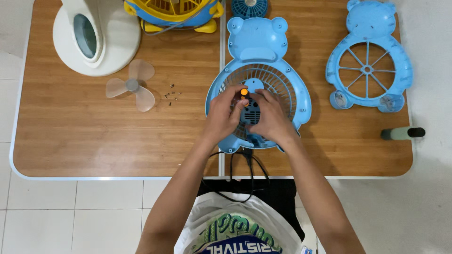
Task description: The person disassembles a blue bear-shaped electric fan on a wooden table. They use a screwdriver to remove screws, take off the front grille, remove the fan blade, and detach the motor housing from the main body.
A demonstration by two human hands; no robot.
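At centre frame, the blue bear-shaped fan body lies grille-up on the wooden table. The left hand pinches an orange-handled screwdriver over the motor housing; the right hand braces that housing, fingers curled. Disassembly looks well advanced: front cover set off at upper right, clear blade and loose screws at centre left. The housing remains mounted.

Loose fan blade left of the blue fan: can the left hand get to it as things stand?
Probably yes. The clear fan blade lies alone on bare table, nothing between it and the left hand. That hand is on the blue bear-shaped fan, with an orange-tipped tool at its fingers.
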